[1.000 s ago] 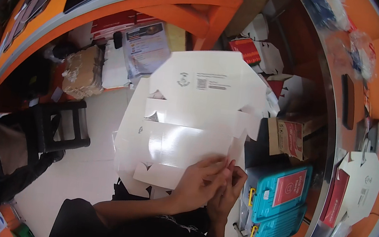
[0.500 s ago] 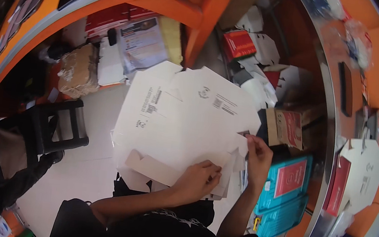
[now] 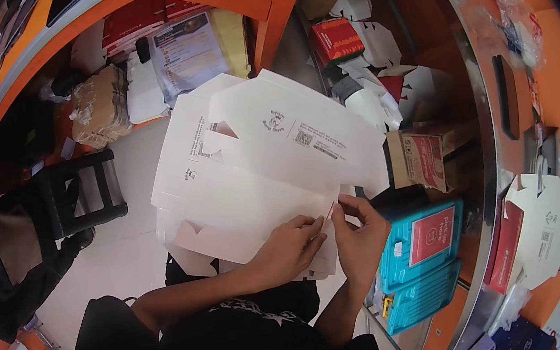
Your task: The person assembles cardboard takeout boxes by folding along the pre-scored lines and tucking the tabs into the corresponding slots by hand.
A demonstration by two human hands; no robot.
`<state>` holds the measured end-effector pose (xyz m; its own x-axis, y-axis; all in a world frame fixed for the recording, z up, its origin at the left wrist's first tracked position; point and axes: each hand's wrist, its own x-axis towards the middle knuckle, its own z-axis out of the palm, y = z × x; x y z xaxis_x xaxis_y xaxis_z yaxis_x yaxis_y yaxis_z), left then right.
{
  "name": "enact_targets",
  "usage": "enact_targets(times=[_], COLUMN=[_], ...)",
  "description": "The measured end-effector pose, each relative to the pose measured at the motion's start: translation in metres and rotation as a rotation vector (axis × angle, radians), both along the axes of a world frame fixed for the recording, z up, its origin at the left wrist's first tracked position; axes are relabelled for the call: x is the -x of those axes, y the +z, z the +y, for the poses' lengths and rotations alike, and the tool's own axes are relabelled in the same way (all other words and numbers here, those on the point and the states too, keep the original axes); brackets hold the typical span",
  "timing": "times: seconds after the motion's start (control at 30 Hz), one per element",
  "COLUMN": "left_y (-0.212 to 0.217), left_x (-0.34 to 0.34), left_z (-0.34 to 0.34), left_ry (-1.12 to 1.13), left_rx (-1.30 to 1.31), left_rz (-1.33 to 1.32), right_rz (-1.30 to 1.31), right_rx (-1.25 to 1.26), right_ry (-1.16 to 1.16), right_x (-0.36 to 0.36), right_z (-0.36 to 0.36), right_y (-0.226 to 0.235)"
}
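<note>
Overall, the head view looks down on a person seated over a stack of flat white cardboard box blanks (image 3: 259, 172), unfolded and die-cut, held above the lap. The blanks spread up and to the left of both hands, toward the far side of the scene; the long axis of the top sheet runs roughly left to right, tilted slightly down on the right. The top sheet is plain white with small dark printed marks near its far edge, and notched tabs show along its left and near edges.

The left hand (image 3: 289, 246) lies on the near right part of the stack, fingers curled and pressing on a flap; whether it pinches the sheet cannot be told. The right hand (image 3: 360, 230) is closed on the right edge of the blanks, thumb and forefinger pinching a small tab at the corner. The two hands sit just beside each other, the right one at the very edge, the left one further in over the sheet.

To the right stands a teal plastic case (image 3: 424, 256) with a red label. A black stool (image 3: 75, 188) stands to the left on the pale floor. More folded white cartons (image 3: 539, 228) rest on the orange counter at far right.
</note>
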<state>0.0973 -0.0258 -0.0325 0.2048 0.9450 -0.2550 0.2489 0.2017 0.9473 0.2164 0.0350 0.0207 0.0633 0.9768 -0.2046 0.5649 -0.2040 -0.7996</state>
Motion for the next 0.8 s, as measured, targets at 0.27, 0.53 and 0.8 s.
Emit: enact_targets(times=[0.27, 0.53, 0.8], left_y=[0.000, 0.004, -0.006], left_x=[0.003, 0.008, 0.004], left_z=[0.004, 0.007, 0.005], left_ry=[0.026, -0.034, -0.024], left_rx=[0.014, -0.007, -0.036], left_rz=[-0.056, -0.065, -0.031], right_rz=[-0.085, -0.161, -0.096], right_rx=[-0.002, -0.129, -0.180], right_ry=[0.000, 0.005, -0.004], right_x=[0.010, 0.014, 0.006], right_z=[-0.010, -0.024, -0.044], right_y=[-0.007, -0.020, -0.036])
